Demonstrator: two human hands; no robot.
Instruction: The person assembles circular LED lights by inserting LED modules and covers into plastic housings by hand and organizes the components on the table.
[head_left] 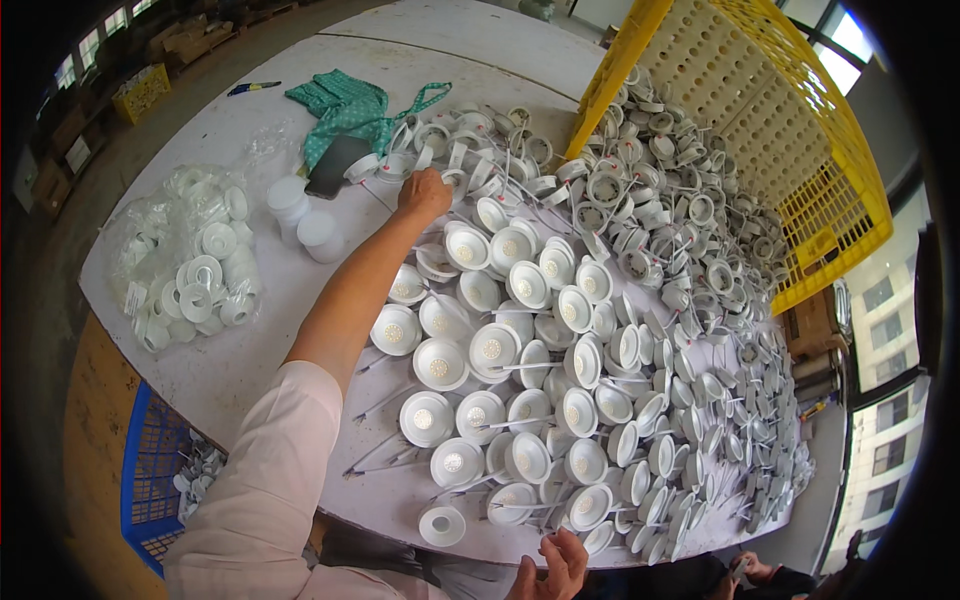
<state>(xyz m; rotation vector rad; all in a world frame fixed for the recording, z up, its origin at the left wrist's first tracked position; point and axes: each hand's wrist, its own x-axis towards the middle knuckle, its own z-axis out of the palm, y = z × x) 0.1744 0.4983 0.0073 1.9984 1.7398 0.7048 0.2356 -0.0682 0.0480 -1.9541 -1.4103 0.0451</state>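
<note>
right hand (pixel 552 568) beside crowded white lamp fixtures (pixel 520 380)

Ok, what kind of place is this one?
Likely a factory assembly bench: hundreds of white lamp housings cover the table, with a tipped yellow crate spilling more and a bag of rings.

Right hand (pixel 552 572) — cut off below
</note>
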